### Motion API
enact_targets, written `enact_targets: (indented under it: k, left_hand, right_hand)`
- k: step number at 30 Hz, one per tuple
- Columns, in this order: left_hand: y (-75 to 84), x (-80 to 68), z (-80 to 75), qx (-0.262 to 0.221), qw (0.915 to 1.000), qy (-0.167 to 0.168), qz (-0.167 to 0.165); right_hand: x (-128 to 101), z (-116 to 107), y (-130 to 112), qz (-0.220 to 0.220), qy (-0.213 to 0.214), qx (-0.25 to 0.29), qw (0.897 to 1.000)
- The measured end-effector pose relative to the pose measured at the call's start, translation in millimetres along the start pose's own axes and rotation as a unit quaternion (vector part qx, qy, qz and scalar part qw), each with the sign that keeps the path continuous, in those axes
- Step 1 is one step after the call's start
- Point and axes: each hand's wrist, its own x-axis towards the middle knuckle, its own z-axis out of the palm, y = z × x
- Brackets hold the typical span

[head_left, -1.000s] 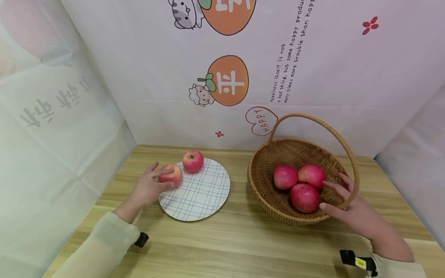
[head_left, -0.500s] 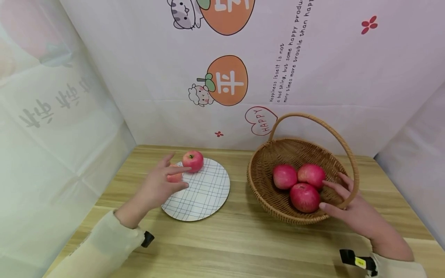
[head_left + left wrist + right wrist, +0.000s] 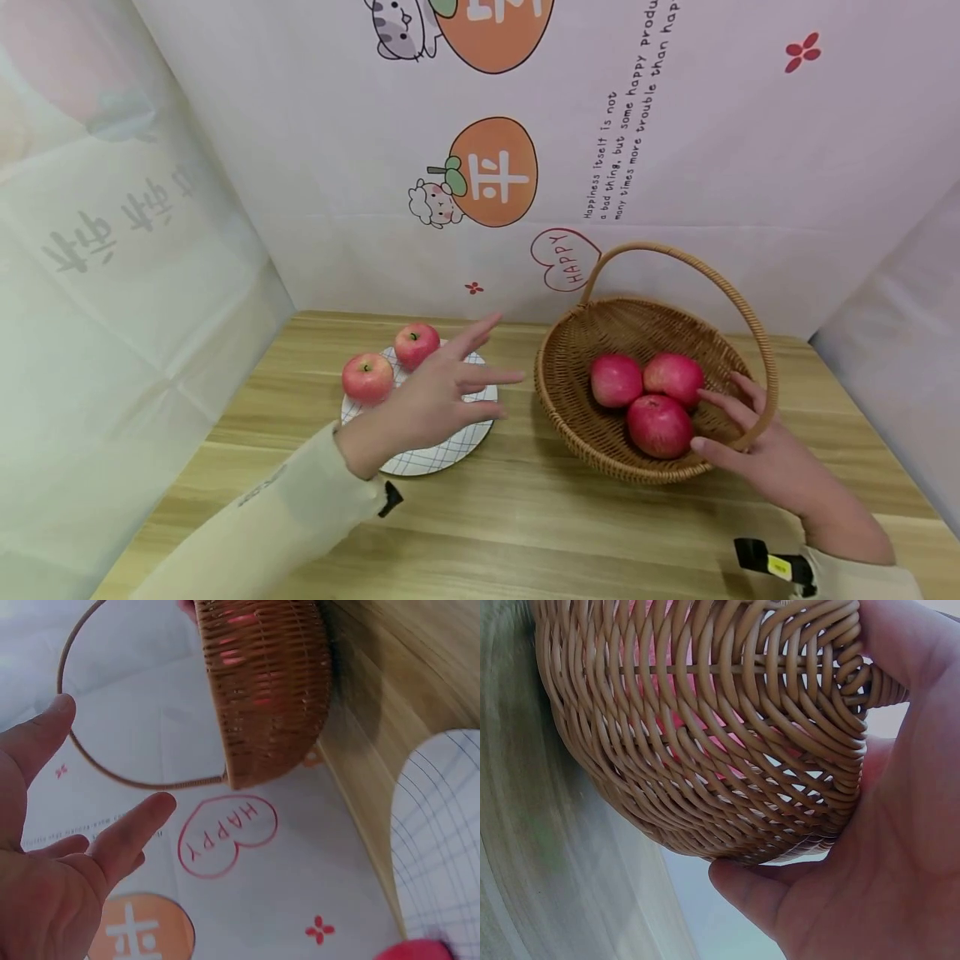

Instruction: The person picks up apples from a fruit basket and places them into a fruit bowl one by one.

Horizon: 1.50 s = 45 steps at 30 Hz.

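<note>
**Left hand empty over plate; right hand steadying basket**

Your left hand (image 3: pixel 438 400) hangs above the checked plate (image 3: pixel 480 398) with fingers spread and straight, holding nothing; the fingertips point toward the wicker basket (image 3: pixel 570 350). The left wrist view agrees: open palm (image 3: pixel 45 855), basket (image 3: pixel 266 697) ahead of it, plate edge (image 3: pixel 442 840) below.

Your right hand (image 3: pixel 757 454) lies against the near right side of the basket, thumb under the rim and fingers reaching over it beside the handle base. The right wrist view shows palm and thumb (image 3: pixel 900 825) cupped round the woven wall (image 3: pixel 697 735). It braces the basket and touches no fruit.

Two apples sit at the far left of the plate: one (image 3: pixel 367 377) at the rim, one (image 3: pixel 417 345) just behind it. Three apples (image 3: pixel 658 425) lie together in the basket. Both stand on the wooden desk (image 3: pixel 525 533), near each other, not touching.

Risks, as judgement:
- The apple at the plate rim could roll off onto the desk if your sleeve or wrist brushes it.
- The handle (image 3: pixel 675 254) arches over the basket; a hand coming in high may knock it.
- Downward pressure on the rim from your right hand could tip the basket and shift the fruit.
</note>
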Motion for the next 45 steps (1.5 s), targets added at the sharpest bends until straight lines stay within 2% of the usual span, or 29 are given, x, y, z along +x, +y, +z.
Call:
enact_targets:
  k: [4, 7, 11, 16, 22, 27, 30, 36, 43, 45]
  left_hand:
    - [10.2, 25.8, 18.5, 0.062, 0.9964, -0.035, 0.046]
    - [16.7, 45.4, 34.4, 0.111, 0.9877, -0.08, 0.076]
    - [27.3, 68.2, 54.8, 0.175, 0.9682, -0.144, 0.106]
    - [38.2, 93.8, 80.5, 0.227, 0.9463, -0.196, 0.122]
    - [43.9, 118.5, 108.3, 0.259, 0.9262, -0.246, 0.12]
    - [46.8, 135.9, 127.9, 0.259, 0.9206, -0.276, 0.097]
    - [47.6, 143.9, 137.8, 0.251, 0.9201, -0.29, 0.079]
    - [47.3, 153.5, 151.8, 0.254, 0.9092, -0.322, 0.072]
    - [45.8, 159.9, 165.3, 0.286, 0.8883, -0.347, 0.093]
    - [48.8, 159.7, 168.3, 0.298, 0.8868, -0.345, 0.075]
  right_hand:
    - [-0.4, -0.2, 2.2, 0.0, 0.0, -0.001, 1.0]
    - [-0.5, 0.2, 2.8, 0.0, 0.002, 0.007, 1.0]
    - [-1.1, 0.4, 3.1, -0.003, 0.009, 0.025, 1.0]
    - [-2.0, 0.4, 3.7, -0.003, 0.013, 0.037, 0.999]
    - [-3.4, 0.2, 3.8, 0.007, 0.01, 0.068, 0.998]
    - [-3.9, -0.3, 4.0, 0.005, 0.01, 0.081, 0.997]
    - [-3.7, -0.3, 4.4, 0.003, 0.01, 0.083, 0.996]
    - [-3.0, -0.8, 5.4, 0.001, 0.01, 0.082, 0.997]
    - [-3.0, -0.9, 6.7, -0.007, 0.014, 0.075, 0.997]
    - [-3.1, -0.8, 7.0, -0.007, 0.013, 0.071, 0.997]
